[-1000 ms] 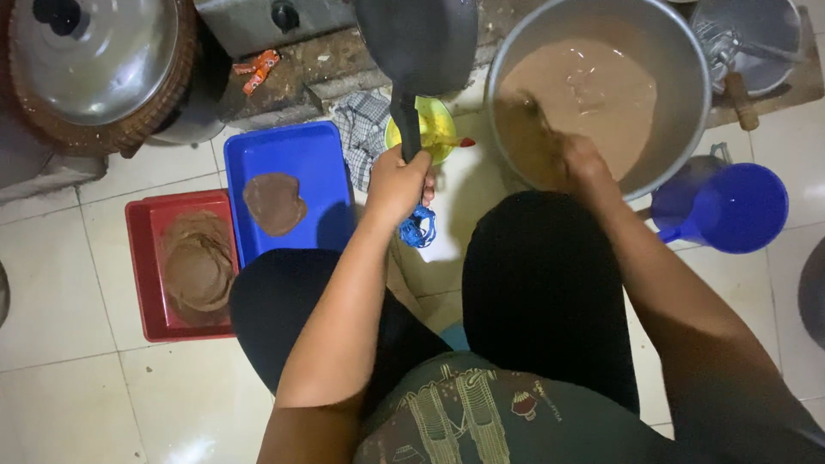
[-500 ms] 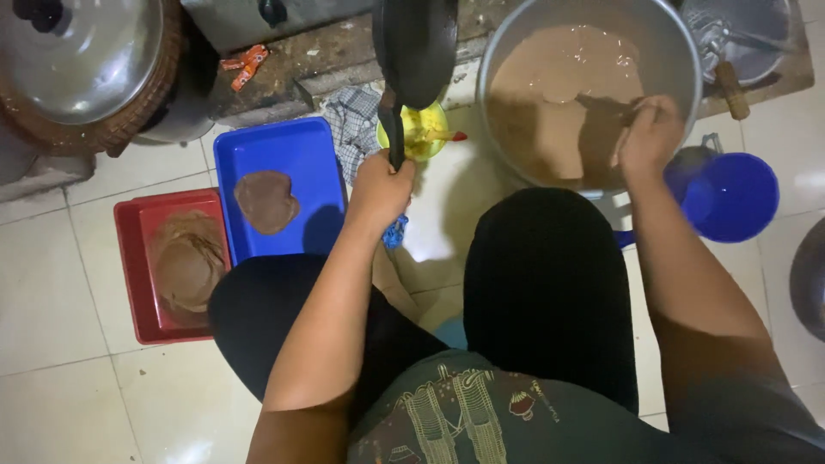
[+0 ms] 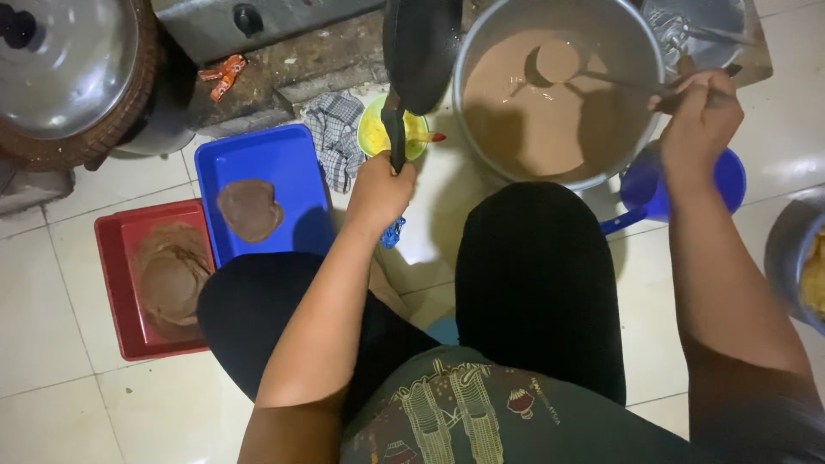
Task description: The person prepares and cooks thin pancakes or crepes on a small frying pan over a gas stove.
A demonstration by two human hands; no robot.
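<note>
Two hands are busy at once: your left hand [image 3: 378, 191] is clenched around the black handle of the frying pan [image 3: 419, 47], which is held up at the top middle of the frame, just left of the big pot [image 3: 627, 51]. Your right hand [image 3: 698, 120], at the upper right, has its fingers closed on the long handle of the ladle [image 3: 557, 62], whose bowl sits full just above the brown batter [image 3: 533, 120] inside the pot. By the look of it, you are at the scooping step, with the ladle loaded but not yet over the pan. The next move would call for carrying the ladle leftward across the pot rim, level, so nothing drips on the floor. To the left of your knees lie the blue tray [image 3: 284, 163] with one brown pancake [image 3: 249, 210] and the red tray [image 3: 116, 283] holding a stack of them, both well apart from either hand.
</note>
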